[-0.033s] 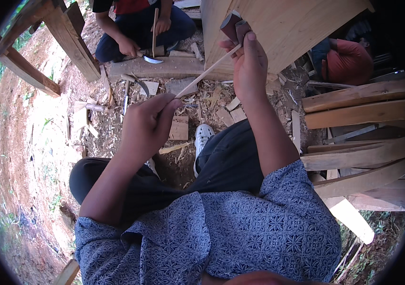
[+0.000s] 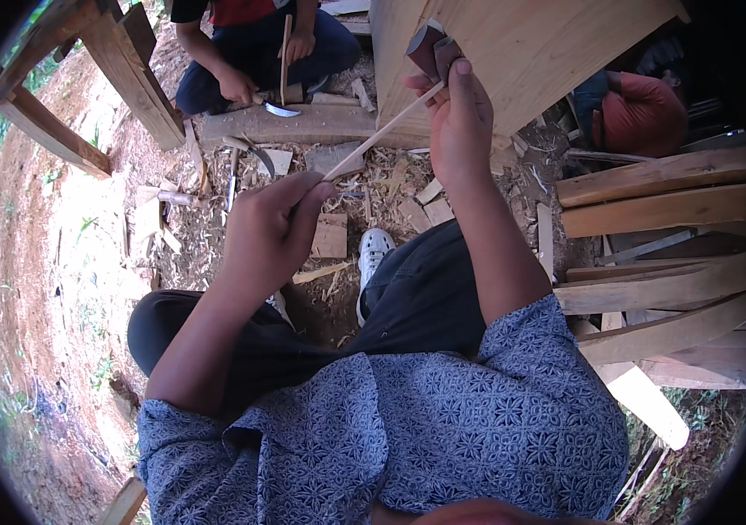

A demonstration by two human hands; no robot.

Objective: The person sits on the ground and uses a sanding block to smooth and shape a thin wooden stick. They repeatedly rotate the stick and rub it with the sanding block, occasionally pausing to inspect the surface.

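Note:
A thin pale wooden stick point(image 2: 386, 129) slants across in front of me, rising from left to right. My left hand point(image 2: 276, 219) is closed on its lower end, thumb against the curled fingers. Farther up and to the right, my right hand point(image 2: 462, 122) pinches a folded piece of dark reddish-brown sandpaper point(image 2: 425, 51) around the stick's upper end. The sandpaper's loose ends curl up above the fingers. Part of the stick is hidden inside both grips.
Across from me a seated person holds a curved knife point(image 2: 282, 110) beside a plank point(image 2: 303, 127). A wooden panel point(image 2: 530, 52) stands behind my right hand. Curved boards point(image 2: 661, 293) are stacked at right. Near my white shoe point(image 2: 376, 254) lie a sickle point(image 2: 255, 153), scraps and shavings.

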